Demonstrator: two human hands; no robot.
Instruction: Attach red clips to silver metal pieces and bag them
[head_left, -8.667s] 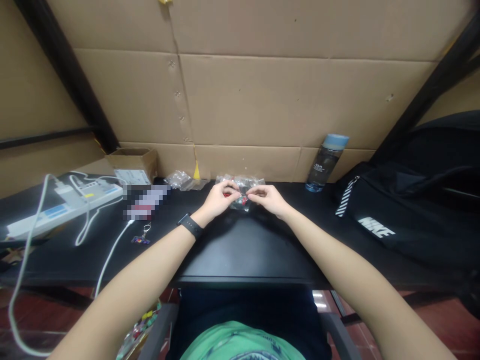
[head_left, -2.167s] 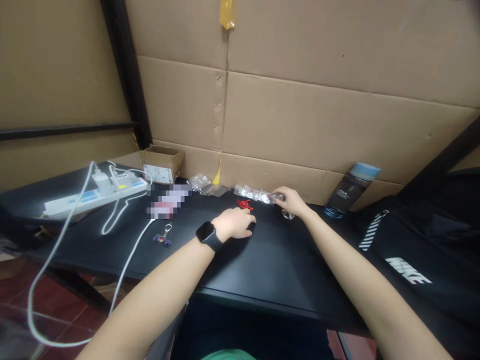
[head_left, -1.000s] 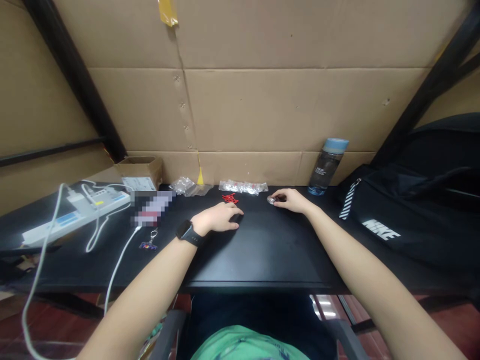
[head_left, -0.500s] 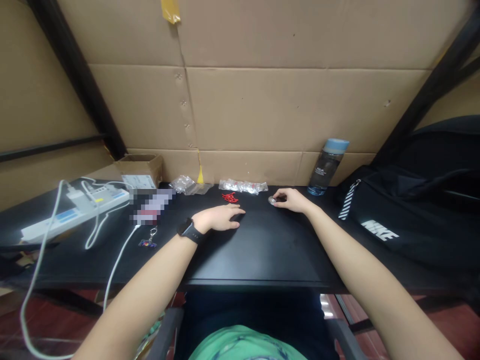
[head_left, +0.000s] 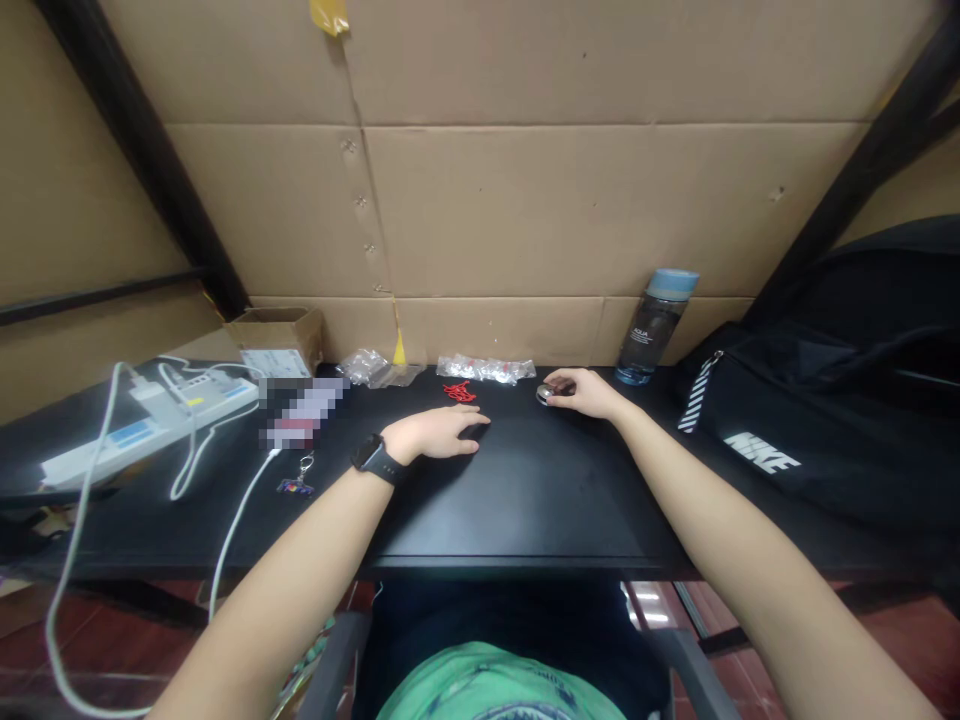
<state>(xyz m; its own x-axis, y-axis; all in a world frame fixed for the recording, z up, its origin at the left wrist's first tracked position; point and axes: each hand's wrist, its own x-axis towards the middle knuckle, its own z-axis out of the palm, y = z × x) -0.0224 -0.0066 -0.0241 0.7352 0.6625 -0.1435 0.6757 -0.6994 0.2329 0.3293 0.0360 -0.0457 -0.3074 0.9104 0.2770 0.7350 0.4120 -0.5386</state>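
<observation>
My left hand (head_left: 442, 433) lies on the black tabletop, fingers stretched out and apart, with nothing in it. Just beyond its fingertips is a small tangled heap of red cords (head_left: 459, 392). To the right, my right hand (head_left: 589, 392) pinches a small, round, shiny metal piece (head_left: 545, 394) between thumb and fingers, at the table's surface. Its exact kind is too small to tell. Behind the cords, a strip of clear plastic packets (head_left: 486, 370) with silvery contents lies along the back edge.
A blue-capped water bottle (head_left: 656, 328) stands at the back right beside a black bag (head_left: 817, 430). On the left are a white power strip (head_left: 161, 420), a cardboard box (head_left: 277, 338), a crumpled clear bag (head_left: 375, 368), a blurred-out item with a cable, and a keychain (head_left: 296, 486). Cardboard panels wall the back.
The round metal piece looks slightly more tilted in my right hand's pinch. My left hand stays in place, and the whole view has shifted a little.
</observation>
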